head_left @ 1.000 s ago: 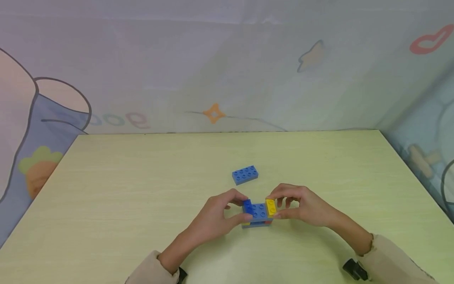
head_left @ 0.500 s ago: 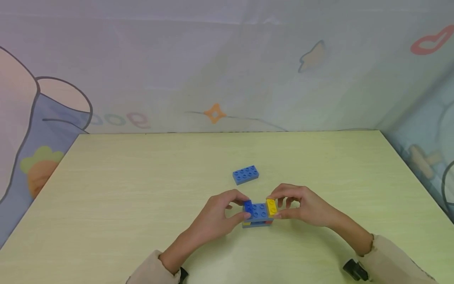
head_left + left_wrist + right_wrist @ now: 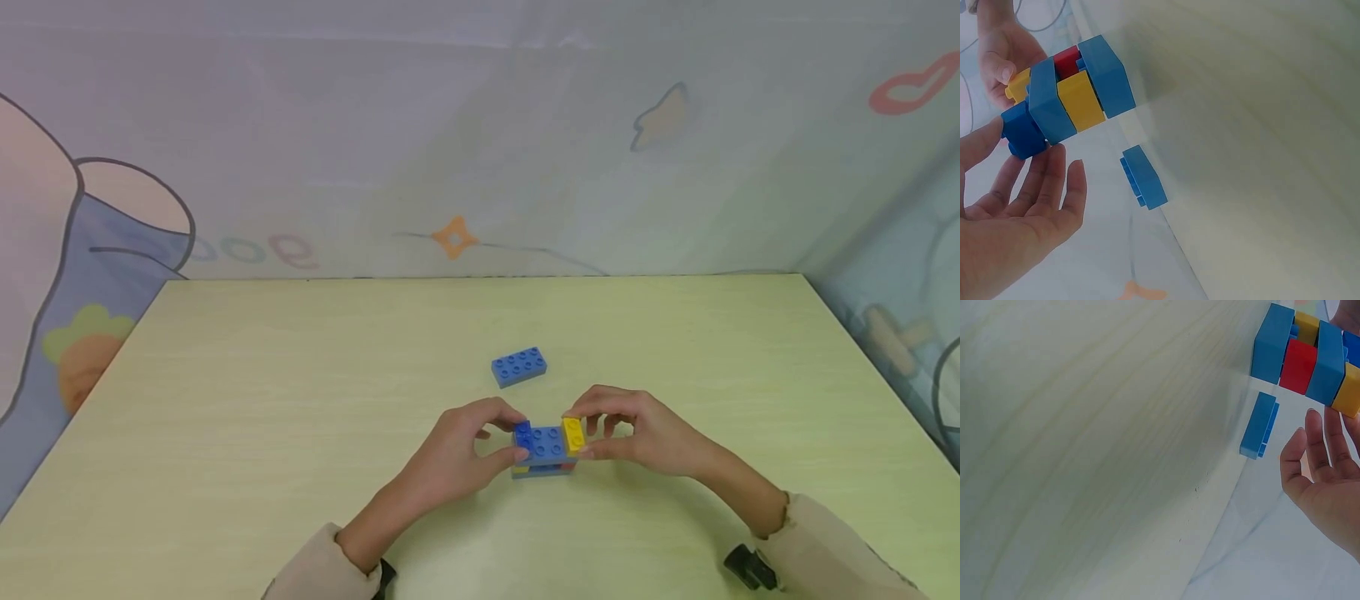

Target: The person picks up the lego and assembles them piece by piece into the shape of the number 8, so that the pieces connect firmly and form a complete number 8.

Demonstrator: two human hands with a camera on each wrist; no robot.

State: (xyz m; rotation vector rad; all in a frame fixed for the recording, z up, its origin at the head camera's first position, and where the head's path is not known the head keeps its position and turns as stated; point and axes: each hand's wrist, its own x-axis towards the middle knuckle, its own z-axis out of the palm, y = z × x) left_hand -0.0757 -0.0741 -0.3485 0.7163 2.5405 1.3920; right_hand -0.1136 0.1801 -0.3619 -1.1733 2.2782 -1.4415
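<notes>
A stack of toy building bricks stands on the table. Its two long blue bricks point(image 3: 1107, 76) sandwich a small yellow brick point(image 3: 1080, 100) and a small red brick point(image 3: 1299, 366). On top, at the left end, is a small dark blue brick point(image 3: 522, 437), pinched between thumb and fingers of my left hand point(image 3: 467, 454). At the right end of the top sits another small yellow brick point(image 3: 573, 436), which my right hand point(image 3: 641, 429) pinches the same way. Bare studs show between these two top bricks in the head view.
A loose long blue brick point(image 3: 519, 367) lies studs up on the table point(image 3: 300, 400), a little behind the stack. A printed cloth backdrop point(image 3: 480, 150) rises behind the table's far edge.
Both hands keep their hold on the two top bricks with hardly any movement. The whole head view shifts very slightly.
</notes>
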